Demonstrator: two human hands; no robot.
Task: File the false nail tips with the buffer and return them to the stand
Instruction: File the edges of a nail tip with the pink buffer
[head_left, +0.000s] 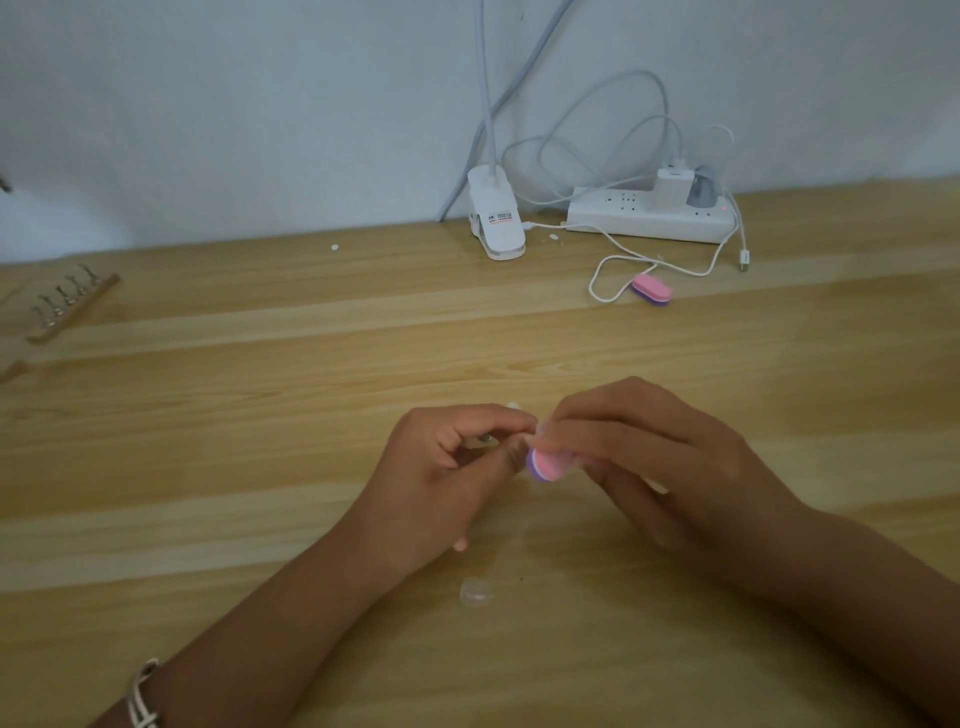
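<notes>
My right hand (649, 457) grips a small pink and purple buffer (545, 464) over the middle of the wooden table. My left hand (447, 478) pinches a small metal holder with a nail tip (488, 441) against the buffer's end; the tip itself is mostly hidden by my fingers. A clear false nail tip (475, 592) lies loose on the table below my hands. Another pale tip (513, 405) peeks out just above my left fingers. The wooden stand (70, 306) with several metal clips lies at the far left.
A second pink and purple buffer (652, 291) lies at the back right beside a white cable (613, 270). A white power strip (649, 215) and a clip lamp base (496, 218) stand against the wall. A second wooden piece (13, 370) shows at the left edge.
</notes>
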